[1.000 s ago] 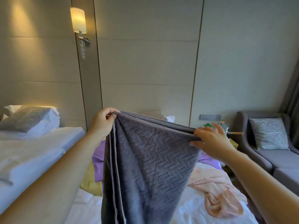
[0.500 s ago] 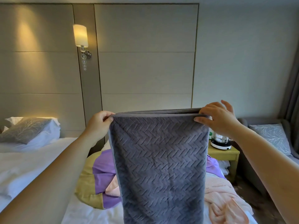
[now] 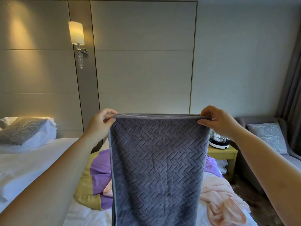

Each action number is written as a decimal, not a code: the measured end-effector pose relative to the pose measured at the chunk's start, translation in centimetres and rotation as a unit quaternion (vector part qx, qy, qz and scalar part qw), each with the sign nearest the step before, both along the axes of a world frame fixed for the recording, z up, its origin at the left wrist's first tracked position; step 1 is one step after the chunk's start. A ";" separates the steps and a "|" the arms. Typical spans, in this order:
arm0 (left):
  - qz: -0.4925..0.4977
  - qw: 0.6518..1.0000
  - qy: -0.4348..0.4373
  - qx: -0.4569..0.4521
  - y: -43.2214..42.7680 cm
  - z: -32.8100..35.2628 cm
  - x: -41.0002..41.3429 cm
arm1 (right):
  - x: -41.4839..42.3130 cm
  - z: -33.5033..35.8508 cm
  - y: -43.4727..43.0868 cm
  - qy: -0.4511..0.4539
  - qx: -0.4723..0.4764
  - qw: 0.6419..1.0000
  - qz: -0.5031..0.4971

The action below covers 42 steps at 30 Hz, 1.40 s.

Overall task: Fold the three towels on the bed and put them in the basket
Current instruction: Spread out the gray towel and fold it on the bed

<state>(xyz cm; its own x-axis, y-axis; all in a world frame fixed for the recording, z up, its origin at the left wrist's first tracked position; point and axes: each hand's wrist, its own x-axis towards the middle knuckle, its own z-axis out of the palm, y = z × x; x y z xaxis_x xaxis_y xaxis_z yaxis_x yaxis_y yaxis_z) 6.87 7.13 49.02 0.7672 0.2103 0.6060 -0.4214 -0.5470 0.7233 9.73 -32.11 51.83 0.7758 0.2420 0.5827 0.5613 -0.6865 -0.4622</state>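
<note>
Grey towel point(image 3: 159, 168): held up in the air in front of the person, above the bed, not touching it along the top; folded so that several layers show along the level top edge; the herringbone face is turned to the camera and the cloth hangs straight down out of the bottom of the view

Left hand point(image 3: 101, 123): at the towel's top left corner, thumb and fingers pinching the stacked edges together

Right hand point(image 3: 218, 123): at the towel's top right corner, thumb below and fingers curled over the top, pinching the layers

Bed point(image 3: 84, 214): white sheet, directly below and behind the hanging towel

Pink towel point(image 3: 223, 198): crumpled and unfolded on the bed near its right edge, partly hidden behind the grey towel

Purple and olive towel point(image 3: 97, 168): bunched on the bed toward its left edge and far end, also partly hidden; a bit of pink cloth shows against it

Second bed point(image 3: 32, 160): to the left, white, with a patterned grey pillow point(image 3: 21, 129) at its head

Wall lamp point(image 3: 76, 32): lit, on the panelled wall between the two beds

Surface point(image 3: 223, 151): small yellow bedside one beyond the bed's right edge, carrying a metal kettle point(image 3: 219, 139) on a white base

Armchair point(image 3: 260, 162): grey, far right, with a patterned cushion point(image 3: 268, 137); a grey curtain point(image 3: 293, 79) hangs behind it
</note>
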 end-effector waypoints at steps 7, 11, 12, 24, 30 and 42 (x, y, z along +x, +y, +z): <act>0.043 0.997 0.050 0.040 0.3 -1.2 3.3 | 3.4 -2.3 0.5 0.004 0.040 0.997 -0.066; 0.064 0.994 0.079 0.046 0.3 -2.4 6.5 | 6.4 -3.6 0.6 0.035 0.000 0.995 -0.097; 0.069 0.992 0.092 0.052 0.4 -2.8 7.3 | 7.2 -4.0 0.8 0.047 -0.011 0.993 -0.106; 0.087 0.985 0.145 -0.020 -0.3 -7.9 23.2 | 20.0 -8.9 5.2 0.186 0.196 0.954 -0.128; 0.065 0.996 0.035 -0.052 0.9 -5.2 27.9 | 24.0 -6.8 5.9 0.093 0.267 0.956 -0.074; -0.009 0.995 0.063 -0.076 0.7 -8.1 16.0 | 14.8 -10.8 4.3 0.111 0.225 0.965 -0.076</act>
